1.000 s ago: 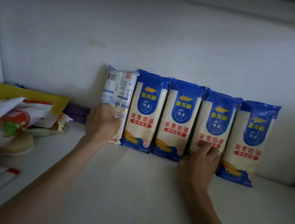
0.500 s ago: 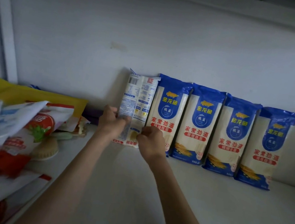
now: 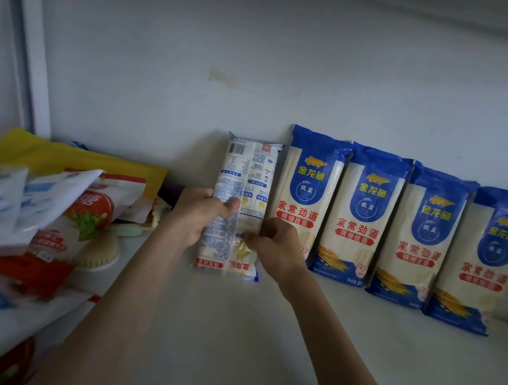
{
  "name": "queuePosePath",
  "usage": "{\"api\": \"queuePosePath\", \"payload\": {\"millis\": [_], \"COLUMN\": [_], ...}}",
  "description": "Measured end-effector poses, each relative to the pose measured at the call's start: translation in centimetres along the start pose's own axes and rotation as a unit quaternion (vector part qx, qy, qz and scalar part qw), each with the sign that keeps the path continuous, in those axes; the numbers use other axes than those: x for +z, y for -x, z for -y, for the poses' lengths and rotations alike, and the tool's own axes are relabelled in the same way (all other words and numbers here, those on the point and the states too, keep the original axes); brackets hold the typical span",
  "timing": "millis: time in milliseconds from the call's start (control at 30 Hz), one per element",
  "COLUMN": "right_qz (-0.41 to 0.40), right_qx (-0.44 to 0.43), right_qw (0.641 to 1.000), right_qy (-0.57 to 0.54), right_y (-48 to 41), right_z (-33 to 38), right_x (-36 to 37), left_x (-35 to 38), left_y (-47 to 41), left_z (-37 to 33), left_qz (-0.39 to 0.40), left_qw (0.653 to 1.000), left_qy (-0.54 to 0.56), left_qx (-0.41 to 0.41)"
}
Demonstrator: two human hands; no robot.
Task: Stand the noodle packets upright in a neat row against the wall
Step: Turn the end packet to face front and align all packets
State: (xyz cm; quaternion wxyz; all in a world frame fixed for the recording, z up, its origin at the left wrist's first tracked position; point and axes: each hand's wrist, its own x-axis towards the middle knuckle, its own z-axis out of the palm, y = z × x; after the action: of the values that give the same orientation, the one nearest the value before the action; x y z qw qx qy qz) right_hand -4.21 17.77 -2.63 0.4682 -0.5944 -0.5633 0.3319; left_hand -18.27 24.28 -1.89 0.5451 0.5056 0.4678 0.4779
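The left hand grips the pale back-facing packet from its left edge, thumb across the front. The right hand pinches the same packet at its lower right edge, fingers closed on the wrapper. That packet stands upright on the shelf, top against the wall, at the left end of the row. Just beside it to the right stand four blue noodle packets, fronts outward, edges touching or slightly overlapping, all leaning on the wall. In front of the row the shelf lies bare and wide. To the left, a loose heap of bags crowds the shelf up to a white frame post, leaving a narrow gap beside the left hand.
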Motion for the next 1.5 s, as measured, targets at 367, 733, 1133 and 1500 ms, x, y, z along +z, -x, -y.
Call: {"api": "queuePosePath", "payload": {"millis": [367, 733, 1133, 1500], "right_qz": [0.126, 0.178, -0.027, 0.237], "right_qx": [0.048, 0.025, -0.07, 0.084], "right_qw": [0.976, 0.975, 0.96, 0.928], "right_qy": [-0.174, -0.126, 0.268, 0.275], "right_y": [0.5, 2.1, 2.2, 3.7], "right_z": [1.6, 0.2, 2.3, 5.7], "right_x": [-4.7, -7.3, -7.5, -8.5], "left_x": [0.4, 3.1, 5.8, 5.4], "left_y": [0.7, 1.3, 3.7, 3.8], "left_z": [-1.2, -2.0, -5.4, -5.5], "left_qz": [0.135, 0.205, 0.141, 0.0], "left_qw": [0.98, 0.973, 0.986, 0.999], "left_qy": [0.142, 0.08, -0.069, -0.032], "left_qx": [0.031, 0.075, 0.056, -0.017]}}
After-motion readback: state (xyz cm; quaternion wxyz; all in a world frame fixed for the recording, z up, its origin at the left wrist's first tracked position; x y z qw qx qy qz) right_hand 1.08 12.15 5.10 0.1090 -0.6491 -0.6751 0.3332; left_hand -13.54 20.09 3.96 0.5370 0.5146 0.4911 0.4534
